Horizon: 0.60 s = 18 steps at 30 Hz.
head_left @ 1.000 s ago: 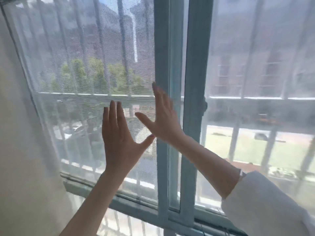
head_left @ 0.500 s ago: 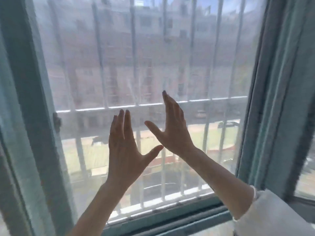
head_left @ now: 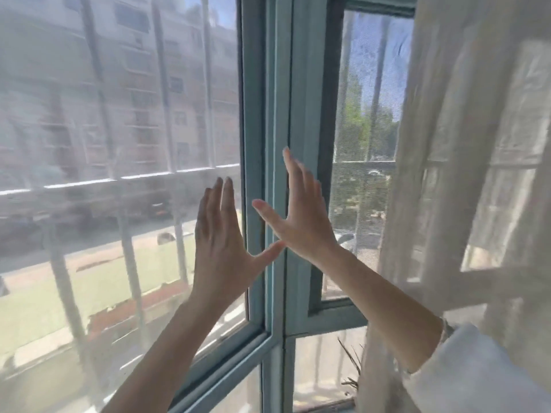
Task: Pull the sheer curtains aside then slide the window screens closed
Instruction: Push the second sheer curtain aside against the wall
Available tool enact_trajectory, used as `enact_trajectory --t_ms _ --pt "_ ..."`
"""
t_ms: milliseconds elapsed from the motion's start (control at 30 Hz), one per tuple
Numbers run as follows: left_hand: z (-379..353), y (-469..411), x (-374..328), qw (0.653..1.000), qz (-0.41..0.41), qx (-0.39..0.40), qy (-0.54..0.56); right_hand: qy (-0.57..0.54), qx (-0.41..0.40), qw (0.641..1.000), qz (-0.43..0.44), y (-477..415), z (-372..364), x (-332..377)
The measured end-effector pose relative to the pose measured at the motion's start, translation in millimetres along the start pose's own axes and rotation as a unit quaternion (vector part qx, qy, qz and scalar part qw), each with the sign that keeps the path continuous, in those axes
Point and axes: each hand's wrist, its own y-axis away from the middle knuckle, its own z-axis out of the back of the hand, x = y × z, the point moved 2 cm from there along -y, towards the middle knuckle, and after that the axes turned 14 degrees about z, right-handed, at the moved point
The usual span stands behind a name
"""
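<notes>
A wide mesh window screen (head_left: 119, 174) in a teal frame (head_left: 256, 144) fills the left and centre. My left hand (head_left: 222, 242) is raised flat in front of its right edge, fingers up and apart, holding nothing. My right hand (head_left: 301, 216) is also flat and open, in front of the upright teal frame posts. Whether either palm touches the screen or frame I cannot tell. To the right is a narrower screened pane (head_left: 363, 144). A sheer cream curtain (head_left: 465, 174) hangs bunched at the far right, behind my right forearm.
Vertical and horizontal white bars (head_left: 167, 114) run outside the screen, with apartment buildings and a street beyond. A dry plant sprig (head_left: 351, 365) pokes up at the sill beside the curtain. My white sleeve (head_left: 477, 377) fills the lower right corner.
The view has swung right along the window, from the left screen past the middle pane to the right frame and curtain. Both hands stay raised, flat and open.
</notes>
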Motion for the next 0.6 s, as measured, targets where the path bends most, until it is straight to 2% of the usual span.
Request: enact_trajectory --t_ms 333,467,600 --pt "-129.6 -42.9 -30.0 0.988 -0.053 0.093 0.107 0.194 -0.019 0.977 -0.087 9.1 38.7 -116.6" --pt "-182.1 -61.5 -39.6 0.978 -0.072 0.128 0.146 0.307 -0.024 0.944 -0.121 12.0 52.5 -156.0" --pt "-234.0 -65.3 -66.4 0.959 -0.081 0.186 0.196 0.427 -0.032 0.892 -0.142 15.0 83.5 -189.1"
